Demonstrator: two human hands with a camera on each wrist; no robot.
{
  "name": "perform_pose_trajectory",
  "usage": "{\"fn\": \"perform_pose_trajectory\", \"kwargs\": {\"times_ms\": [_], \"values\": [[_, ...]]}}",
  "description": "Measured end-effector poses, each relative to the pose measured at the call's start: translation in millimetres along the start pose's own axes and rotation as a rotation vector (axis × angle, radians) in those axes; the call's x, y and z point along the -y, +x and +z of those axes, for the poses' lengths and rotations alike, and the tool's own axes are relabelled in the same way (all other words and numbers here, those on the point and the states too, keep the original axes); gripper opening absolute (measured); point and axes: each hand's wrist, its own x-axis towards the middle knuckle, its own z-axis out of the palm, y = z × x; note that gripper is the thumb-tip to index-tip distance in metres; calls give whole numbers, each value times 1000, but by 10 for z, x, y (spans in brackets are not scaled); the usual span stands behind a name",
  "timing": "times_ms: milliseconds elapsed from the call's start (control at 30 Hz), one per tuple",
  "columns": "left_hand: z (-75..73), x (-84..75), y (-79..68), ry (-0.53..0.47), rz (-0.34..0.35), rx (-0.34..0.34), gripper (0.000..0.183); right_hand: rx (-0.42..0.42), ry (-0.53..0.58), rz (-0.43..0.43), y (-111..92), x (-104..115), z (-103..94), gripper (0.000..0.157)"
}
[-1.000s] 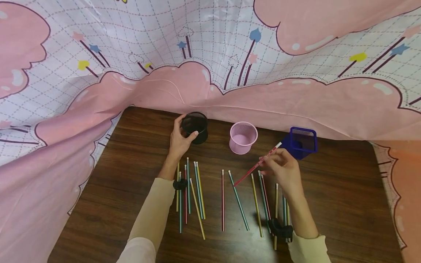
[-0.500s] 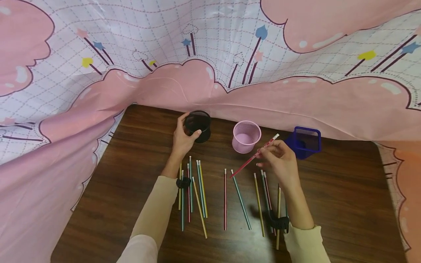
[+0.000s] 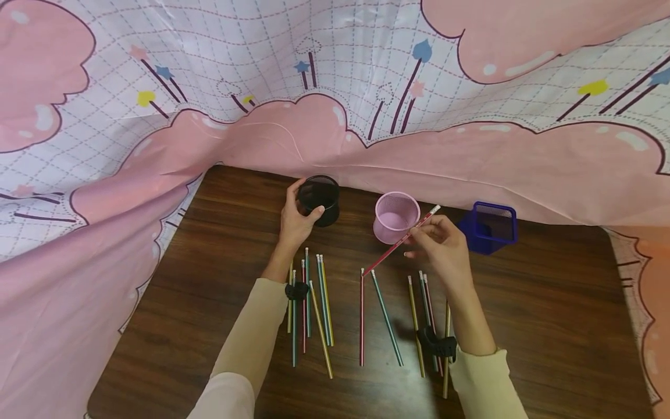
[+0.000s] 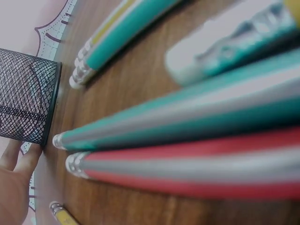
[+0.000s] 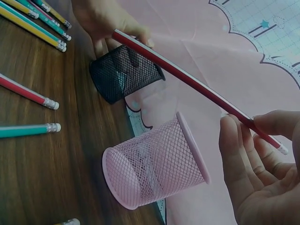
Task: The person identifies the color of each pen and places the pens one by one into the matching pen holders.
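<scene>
My left hand (image 3: 298, 221) grips the round black mesh pencil cup (image 3: 328, 214) at the back left, thumb over its near side and fingers round the far left. A red pencil (image 5: 187, 80) with a white eraser is pinched between the thumb and fingers of my right hand (image 3: 442, 247). It slants in the air, eraser end up and to the right, in front of the round pink mesh cup (image 3: 387, 231). In the right wrist view that pink cup (image 5: 154, 164) stands upright on the table, apart from the hand. Both cups' visible insides hold no pencils.
A square blue mesh cup (image 3: 484, 241) stands right of my right hand. Several green, red and yellow pencils lie on the dark wooden table (image 3: 209, 244), among them a red pencil (image 3: 362, 320) and a green pencil (image 3: 388, 323). A pink patterned cloth (image 3: 445, 169) hangs behind.
My right hand has carried the red pencil left, from near the blue cup toward the pink cup. The left hand keeps its hold on the black cup. The head view has shifted slightly.
</scene>
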Motion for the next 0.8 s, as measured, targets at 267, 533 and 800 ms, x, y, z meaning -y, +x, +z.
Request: {"fn": "perform_pose_trajectory", "kwargs": {"times_ms": [267,533,800], "values": [[43,295,66,30,-41,-30,79,9,32,-12,69,4,95,20],[34,338,63,28,-31,-43,78,11,37,-16,129,53,195,18],[42,338,74,50,-26,-27,77,1,52,-24,178,103,284,17]]}}
